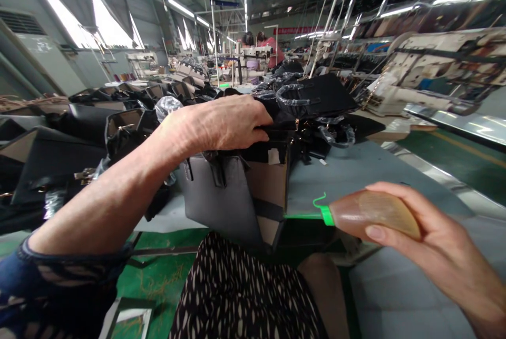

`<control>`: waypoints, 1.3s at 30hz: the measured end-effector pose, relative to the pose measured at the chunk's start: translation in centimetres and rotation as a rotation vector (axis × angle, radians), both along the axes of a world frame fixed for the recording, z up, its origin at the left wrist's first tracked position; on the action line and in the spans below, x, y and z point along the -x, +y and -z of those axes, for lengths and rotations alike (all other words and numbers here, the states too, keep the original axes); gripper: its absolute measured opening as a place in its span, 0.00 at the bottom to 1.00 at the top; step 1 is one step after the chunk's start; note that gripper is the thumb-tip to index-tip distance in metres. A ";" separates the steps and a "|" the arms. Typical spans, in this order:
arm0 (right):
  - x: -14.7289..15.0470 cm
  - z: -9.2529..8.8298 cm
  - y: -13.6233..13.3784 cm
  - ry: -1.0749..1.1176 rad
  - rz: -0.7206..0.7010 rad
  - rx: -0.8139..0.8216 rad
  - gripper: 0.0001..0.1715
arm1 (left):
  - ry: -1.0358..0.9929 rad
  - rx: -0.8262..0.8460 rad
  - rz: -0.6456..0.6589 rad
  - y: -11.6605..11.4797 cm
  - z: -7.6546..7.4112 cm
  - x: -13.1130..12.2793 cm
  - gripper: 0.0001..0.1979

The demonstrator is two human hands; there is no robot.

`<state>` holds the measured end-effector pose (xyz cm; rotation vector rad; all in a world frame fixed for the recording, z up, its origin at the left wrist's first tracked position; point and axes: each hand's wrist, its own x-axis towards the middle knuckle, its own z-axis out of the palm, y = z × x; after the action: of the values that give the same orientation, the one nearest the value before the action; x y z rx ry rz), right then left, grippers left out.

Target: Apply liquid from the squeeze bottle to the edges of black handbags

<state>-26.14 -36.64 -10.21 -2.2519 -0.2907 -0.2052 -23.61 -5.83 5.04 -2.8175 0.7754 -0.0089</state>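
Observation:
A dark handbag (215, 199) stands at the table's front edge, its side panel open and a beige lining (268, 181) showing. My left hand (227, 123) is closed over the bag's top edge, with the thumb and a finger near the opening; the other fingertips are hidden. In my right hand (443, 241) lies a squeeze bottle (369, 213) of amber liquid, probably glue, tilted onto its side. Its long green nozzle (302, 216) points left and reaches the bag's side edge. A small white tag (273, 156) shows inside the bag.
Several black bags crowd the left side (59, 154). More bags with plastic-wrapped handles (316, 97) are piled behind my left hand. A sewing machine (446, 73) stands at the right. The grey tabletop (356, 170) extends right, and people sit far back.

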 end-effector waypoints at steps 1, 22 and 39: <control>0.0 0.1 0.0 -0.001 0.009 -0.012 0.31 | -0.038 -0.019 0.004 -0.2 -0.1 0.2 0.16; -2.1 2.4 0.3 -0.014 -0.065 -0.261 0.28 | -0.163 -0.104 -0.035 -0.7 1.9 0.1 0.14; -1.4 2.6 0.3 0.019 0.020 -0.084 0.32 | -0.169 -0.092 -0.072 -0.9 1.4 1.1 0.14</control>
<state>-24.74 -36.37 -12.77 -2.1737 -0.2448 -0.2030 -24.73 -6.72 3.61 -2.7127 0.6206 -0.1922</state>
